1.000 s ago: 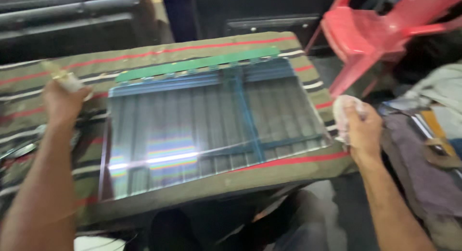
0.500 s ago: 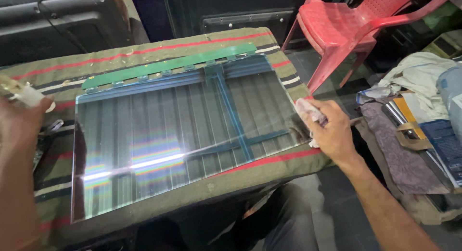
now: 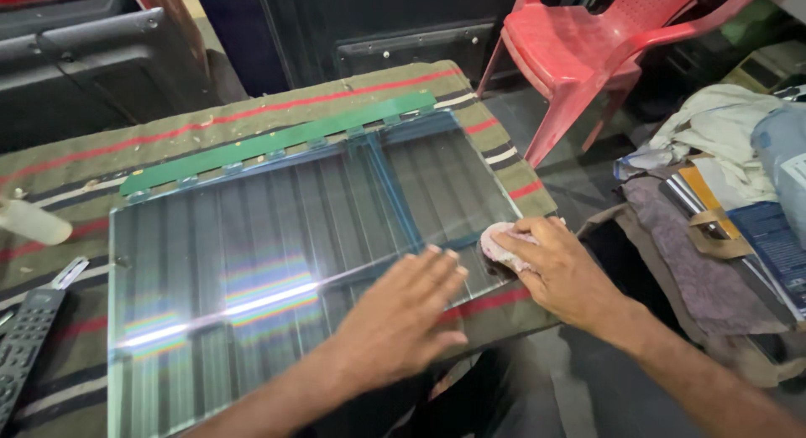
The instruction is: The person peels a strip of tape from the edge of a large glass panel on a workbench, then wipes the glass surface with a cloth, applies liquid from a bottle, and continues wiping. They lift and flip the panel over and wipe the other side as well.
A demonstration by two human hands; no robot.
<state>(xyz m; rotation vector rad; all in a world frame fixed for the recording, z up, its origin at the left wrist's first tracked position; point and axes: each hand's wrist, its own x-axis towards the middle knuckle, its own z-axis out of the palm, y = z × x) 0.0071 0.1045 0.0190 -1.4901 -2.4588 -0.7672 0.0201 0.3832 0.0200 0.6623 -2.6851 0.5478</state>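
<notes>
A large shiny display panel [image 3: 277,262] with a green circuit strip [image 3: 277,142] along its far edge lies flat on a striped blanket-covered table [image 3: 75,186]. My left hand [image 3: 403,316] rests flat, fingers spread, on the panel's near right part. My right hand [image 3: 558,270] presses a small pinkish cloth [image 3: 501,245] against the panel's right near corner, fingers curled over it. The two hands lie close together, almost touching.
A black remote control [image 3: 25,341] and a small white bottle-like object [image 3: 34,222] lie at the table's left. A red plastic chair [image 3: 613,52] stands at the back right. Clothes, tools and papers [image 3: 722,211] are piled on the right. Dark screens [image 3: 84,60] lean behind the table.
My left hand has come from the panel's far left edge across to its near right part. The right hand with the cloth has stayed at the right edge while the view shifted.
</notes>
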